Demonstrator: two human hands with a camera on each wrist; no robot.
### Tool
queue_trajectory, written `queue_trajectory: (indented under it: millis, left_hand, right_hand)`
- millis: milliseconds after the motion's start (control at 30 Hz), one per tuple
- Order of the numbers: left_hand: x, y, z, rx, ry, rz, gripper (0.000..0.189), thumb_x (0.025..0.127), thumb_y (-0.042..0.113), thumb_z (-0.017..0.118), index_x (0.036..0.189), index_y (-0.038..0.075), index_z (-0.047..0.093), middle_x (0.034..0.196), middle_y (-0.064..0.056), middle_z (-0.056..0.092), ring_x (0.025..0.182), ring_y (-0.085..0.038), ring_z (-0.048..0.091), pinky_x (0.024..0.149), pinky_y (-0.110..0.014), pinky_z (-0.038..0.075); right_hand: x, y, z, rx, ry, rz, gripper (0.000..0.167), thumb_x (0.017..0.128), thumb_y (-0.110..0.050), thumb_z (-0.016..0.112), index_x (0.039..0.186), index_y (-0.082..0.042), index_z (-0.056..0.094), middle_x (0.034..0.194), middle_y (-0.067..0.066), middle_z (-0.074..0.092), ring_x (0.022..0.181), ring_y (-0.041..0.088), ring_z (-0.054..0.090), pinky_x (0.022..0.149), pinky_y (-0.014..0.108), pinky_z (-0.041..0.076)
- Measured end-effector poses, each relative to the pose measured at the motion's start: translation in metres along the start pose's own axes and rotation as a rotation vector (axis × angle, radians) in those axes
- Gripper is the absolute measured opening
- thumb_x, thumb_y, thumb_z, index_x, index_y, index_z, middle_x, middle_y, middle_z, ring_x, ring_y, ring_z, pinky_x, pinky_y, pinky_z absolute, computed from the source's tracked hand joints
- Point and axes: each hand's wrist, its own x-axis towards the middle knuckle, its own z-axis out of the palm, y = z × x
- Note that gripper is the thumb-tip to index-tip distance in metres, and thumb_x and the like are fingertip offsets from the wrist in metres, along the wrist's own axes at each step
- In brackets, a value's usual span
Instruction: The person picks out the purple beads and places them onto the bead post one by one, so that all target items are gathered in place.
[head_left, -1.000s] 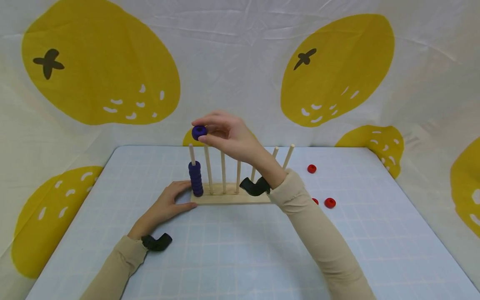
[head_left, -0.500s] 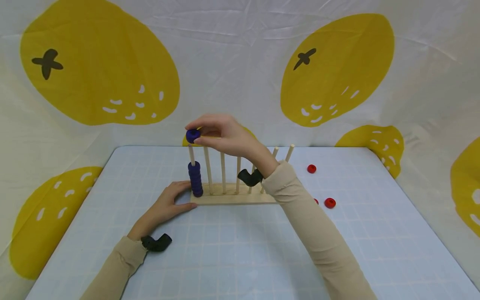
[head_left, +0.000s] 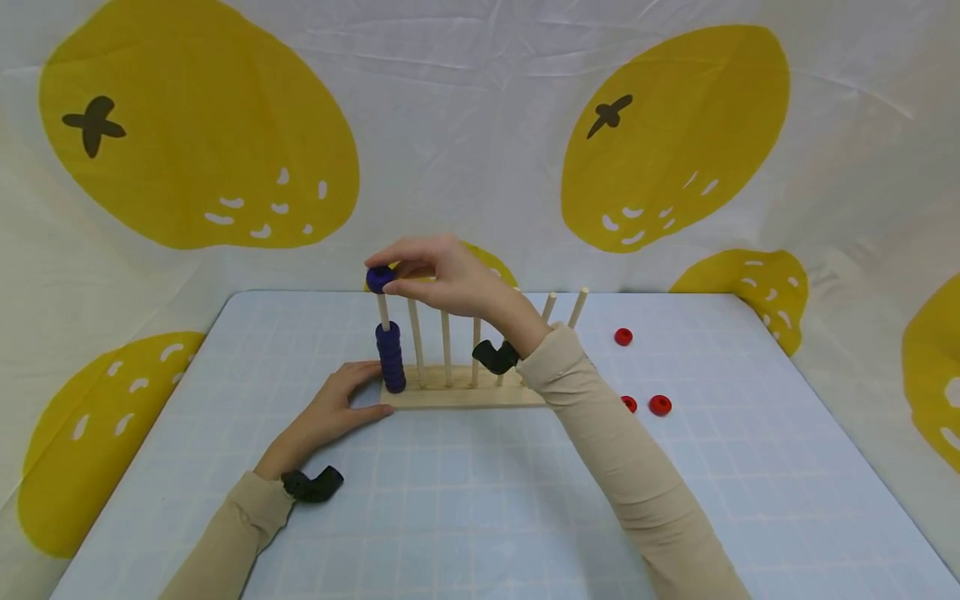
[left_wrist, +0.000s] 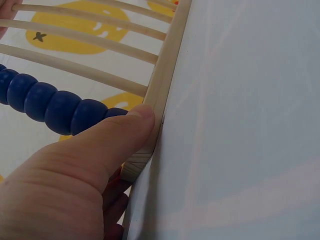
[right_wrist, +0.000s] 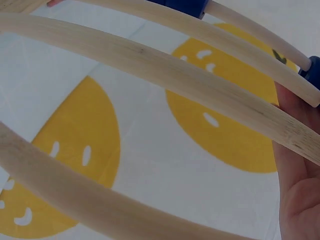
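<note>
In the head view a wooden peg stand (head_left: pixel 465 398) with a row of upright pegs stands on the table. My left hand (head_left: pixel 335 407) grips the left end of its base, thumb in front and fingers behind, as the left wrist view shows. Stacked blue beads (head_left: pixel 390 358) fill the lower part of the leftmost peg. At that peg's top, my right hand (head_left: pixel 453 279) pinches another blue bead (head_left: pixel 379 280) between thumb and fingers. In the right wrist view this bead (right_wrist: pixel 313 72) sits at the peg's tip, mostly out of frame. The right hand and forearm cover parts of the other pegs.
Three red beads lie right of the stand: one far back (head_left: pixel 623 337), one nearer (head_left: pixel 660 406), one partly behind the right sleeve (head_left: pixel 628 404). A white cloth with yellow fruit prints (head_left: pixel 465 125) hangs behind the table (head_left: pixel 450 500).
My right hand has moved left and slightly down, bringing the blue bead from above the second peg onto the tip of the leftmost peg. The left hand has stayed in place.
</note>
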Motion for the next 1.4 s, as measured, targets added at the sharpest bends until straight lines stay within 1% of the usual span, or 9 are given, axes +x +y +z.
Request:
queue_trajectory:
  millis: [100,233,367,467,700,1000,1167,1267,1400]
  left_hand:
    - [-0.0005,0.0008,-0.0006,-0.009,-0.003,-0.011,0.059,0.083,0.020,0.082,0.136,0.006,0.058,0.136,-0.010,0.059,0.126,-0.033,0.049,0.103,-0.054,0.037]
    - [-0.0006,0.0012,-0.0006,-0.017,0.003,-0.007,0.060,0.082,0.018,0.082,0.136,0.005,0.058,0.136,-0.011,0.059,0.126,-0.033,0.049,0.103,-0.054,0.036]
    - [-0.0002,0.0000,0.0004,-0.012,0.005,0.002,0.060,0.082,0.018,0.083,0.135,0.005,0.059,0.136,-0.011,0.059,0.125,-0.033,0.050,0.103,-0.053,0.037]
    - [0.0004,-0.0006,0.0008,-0.010,0.001,-0.005,0.060,0.082,0.019,0.083,0.135,0.004,0.059,0.135,-0.011,0.059,0.125,-0.032,0.050,0.103,-0.053,0.037]
    - [0.0017,0.0008,0.0000,-0.011,-0.010,-0.019,0.061,0.082,0.021,0.083,0.136,0.005,0.058,0.136,-0.011,0.059,0.126,-0.031,0.050,0.104,-0.052,0.037]
    - [0.0016,0.0023,-0.0010,-0.019,-0.020,-0.029,0.061,0.082,0.021,0.083,0.136,0.006,0.058,0.137,-0.010,0.059,0.127,-0.030,0.049,0.105,-0.053,0.037]
    - [0.0016,0.0023,-0.0015,-0.034,-0.026,-0.035,0.062,0.082,0.021,0.083,0.137,0.007,0.058,0.138,-0.008,0.058,0.128,-0.028,0.048,0.105,-0.053,0.037]
    - [0.0013,0.0022,-0.0015,-0.034,-0.020,-0.027,0.062,0.082,0.021,0.083,0.137,0.007,0.058,0.137,-0.007,0.058,0.127,-0.028,0.049,0.105,-0.052,0.037]
    - [0.0008,0.0023,-0.0017,-0.039,-0.017,-0.020,0.062,0.082,0.020,0.083,0.137,0.007,0.058,0.137,-0.007,0.058,0.127,-0.027,0.049,0.105,-0.051,0.037]
  right_hand:
    - [0.0000,-0.0002,0.0006,-0.017,-0.006,0.005,0.032,0.093,0.001,0.067,0.124,0.005,0.065,0.121,0.014,0.067,0.098,0.014,0.067,0.091,0.027,0.053]
    - [0.0001,-0.0014,0.0009,-0.061,-0.028,0.019,0.030,0.092,0.001,0.068,0.122,0.004,0.067,0.120,0.013,0.068,0.102,0.013,0.066,0.092,0.025,0.052]
    - [0.0004,-0.0031,0.0015,-0.114,-0.071,0.039,0.028,0.091,0.000,0.069,0.119,0.003,0.068,0.118,0.010,0.069,0.098,0.012,0.067,0.091,0.023,0.052]
    - [0.0004,-0.0038,0.0016,-0.133,-0.092,0.048,0.027,0.091,0.001,0.069,0.118,0.003,0.069,0.116,0.010,0.069,0.093,0.012,0.068,0.091,0.022,0.052]
    - [0.0011,-0.0024,0.0017,-0.149,-0.096,0.048,0.026,0.090,0.000,0.071,0.116,0.003,0.069,0.115,0.011,0.070,0.092,0.012,0.068,0.089,0.022,0.052]
    - [0.0033,-0.0042,0.0037,-0.254,-0.165,0.079,0.028,0.090,-0.004,0.072,0.117,0.000,0.069,0.110,0.008,0.069,0.093,0.009,0.067,0.086,0.019,0.052]
    - [0.0041,-0.0048,0.0040,-0.288,-0.172,0.088,0.028,0.090,-0.005,0.073,0.117,0.000,0.069,0.108,0.008,0.070,0.092,0.009,0.068,0.086,0.021,0.052]
    - [0.0042,-0.0049,0.0042,-0.285,-0.167,0.093,0.027,0.090,-0.005,0.072,0.116,0.000,0.069,0.109,0.008,0.070,0.094,0.010,0.067,0.087,0.024,0.053]
    - [0.0040,-0.0057,0.0043,-0.279,-0.147,0.098,0.025,0.091,-0.004,0.071,0.115,0.000,0.070,0.110,0.008,0.070,0.097,0.012,0.066,0.087,0.022,0.053]
